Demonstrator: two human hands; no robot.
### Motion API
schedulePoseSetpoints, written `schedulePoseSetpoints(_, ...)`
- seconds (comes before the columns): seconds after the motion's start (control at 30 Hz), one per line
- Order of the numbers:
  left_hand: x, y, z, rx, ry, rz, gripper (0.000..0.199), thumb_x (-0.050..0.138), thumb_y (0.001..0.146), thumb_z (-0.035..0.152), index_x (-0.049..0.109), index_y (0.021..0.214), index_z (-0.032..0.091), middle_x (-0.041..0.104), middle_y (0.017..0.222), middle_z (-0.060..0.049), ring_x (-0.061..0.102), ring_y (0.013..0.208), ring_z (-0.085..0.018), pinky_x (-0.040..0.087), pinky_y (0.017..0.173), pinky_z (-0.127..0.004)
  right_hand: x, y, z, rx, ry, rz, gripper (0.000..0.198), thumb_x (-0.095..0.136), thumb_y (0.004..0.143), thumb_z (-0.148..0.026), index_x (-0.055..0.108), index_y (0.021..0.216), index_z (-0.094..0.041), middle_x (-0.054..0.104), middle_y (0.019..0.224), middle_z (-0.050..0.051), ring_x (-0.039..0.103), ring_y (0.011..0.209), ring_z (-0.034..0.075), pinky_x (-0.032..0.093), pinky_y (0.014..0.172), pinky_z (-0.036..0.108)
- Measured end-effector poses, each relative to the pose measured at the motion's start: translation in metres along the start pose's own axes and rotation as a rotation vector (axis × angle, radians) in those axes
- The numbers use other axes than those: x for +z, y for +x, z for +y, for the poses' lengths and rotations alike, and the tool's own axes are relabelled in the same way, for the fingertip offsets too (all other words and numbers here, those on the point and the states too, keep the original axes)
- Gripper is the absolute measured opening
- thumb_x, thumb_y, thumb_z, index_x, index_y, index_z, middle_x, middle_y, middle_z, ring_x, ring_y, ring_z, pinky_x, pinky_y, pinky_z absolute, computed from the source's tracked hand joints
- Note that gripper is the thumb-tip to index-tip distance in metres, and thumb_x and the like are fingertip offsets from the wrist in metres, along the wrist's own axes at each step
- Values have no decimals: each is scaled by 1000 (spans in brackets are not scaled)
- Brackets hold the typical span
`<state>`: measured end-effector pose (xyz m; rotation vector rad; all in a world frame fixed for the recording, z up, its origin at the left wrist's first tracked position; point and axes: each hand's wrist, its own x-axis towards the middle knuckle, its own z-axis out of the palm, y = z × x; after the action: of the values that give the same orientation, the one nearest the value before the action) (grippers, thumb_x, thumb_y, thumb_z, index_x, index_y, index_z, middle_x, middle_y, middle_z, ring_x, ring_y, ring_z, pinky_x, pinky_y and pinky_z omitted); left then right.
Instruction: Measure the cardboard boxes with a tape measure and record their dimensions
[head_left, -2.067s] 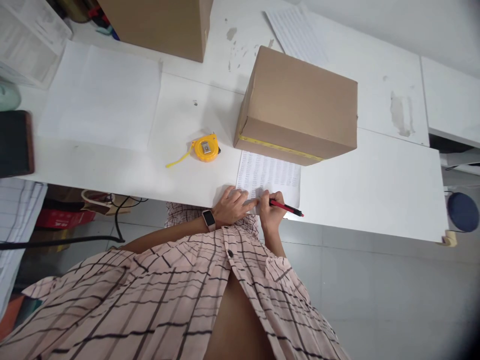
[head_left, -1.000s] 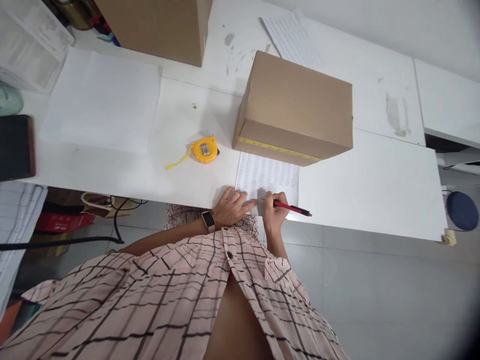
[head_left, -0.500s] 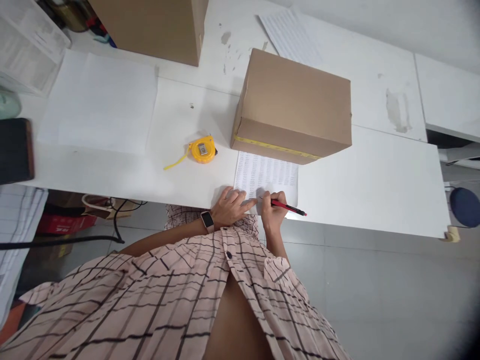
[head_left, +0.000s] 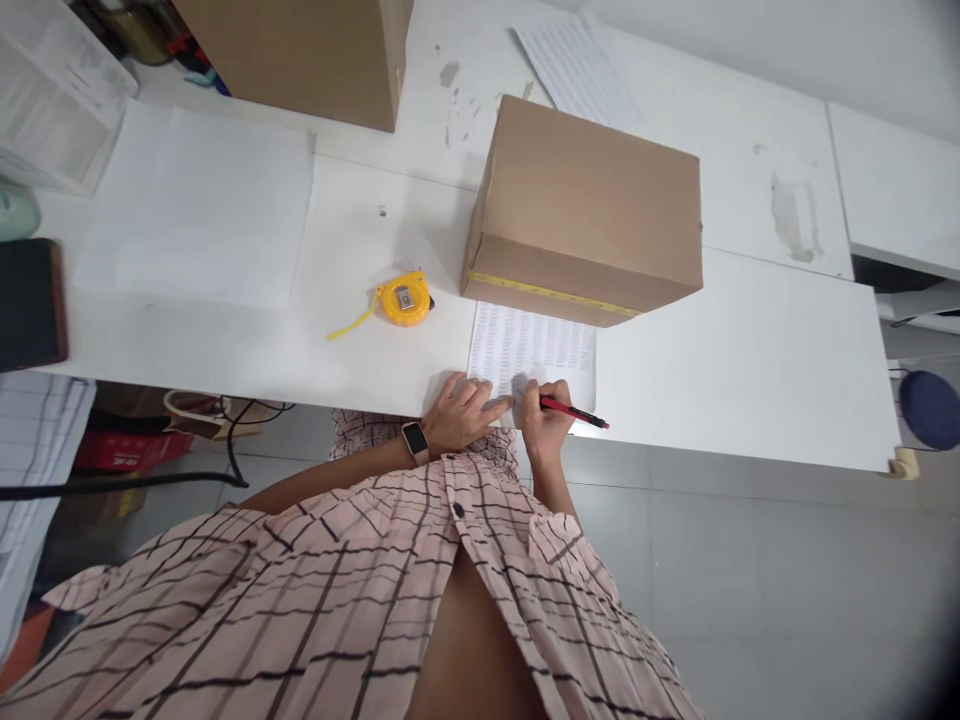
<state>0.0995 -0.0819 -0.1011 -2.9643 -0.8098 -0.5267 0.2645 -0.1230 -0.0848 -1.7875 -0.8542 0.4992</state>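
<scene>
Between the fingers of my right hand (head_left: 546,418) is a red and black pen (head_left: 576,411), its tip down at the printed sheet (head_left: 551,345). My left hand (head_left: 463,412) lies flat with fingers spread over the sheet's lower left corner and the table edge. A cardboard box (head_left: 589,200) rests on the far part of that sheet and hides it there. Along the box's near lower edge runs a yellow strip (head_left: 551,293) with dark marks. To the left of the box sits a yellow tape measure (head_left: 405,298), a short length of its tape pulled out.
A second cardboard box (head_left: 307,60) stands at the back left. Blank white paper (head_left: 202,205) and a dark phone (head_left: 30,303) lie on the left of the white table (head_left: 757,370). Another printed sheet (head_left: 577,65) is at the back. Below the left edge hangs a black cable (head_left: 150,488).
The pen and my right hand have shifted very slightly left. My left hand, the box and the tape measure stay in place.
</scene>
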Motion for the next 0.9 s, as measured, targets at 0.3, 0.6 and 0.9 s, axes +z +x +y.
schedulePoseSetpoints(0.3,0,0,1,-11,1,-14,48,44,101,56,55,142,33,65,124,-11,57,108,-28,37,104,-51,0,0,-4,18,43,-12,33,62,88,-33,39,67,-23,40,60,-8,40,57,10,34,60,27)
schedulePoseSetpoints(0.6,-4,1,0,-14,-53,-48,49,50,99,54,55,142,32,65,125,-11,57,109,-29,36,105,-51,0,0,4,-19,16,11,34,60,91,-35,37,68,-24,38,59,-8,37,56,10,34,59,27)
schedulePoseSetpoints(0.9,-4,1,0,0,13,-31,49,49,99,55,53,143,32,65,125,-11,58,108,-28,37,103,-51,-1,1,-6,4,45,9,33,62,87,-29,37,66,-23,39,59,-8,38,57,9,34,59,27)
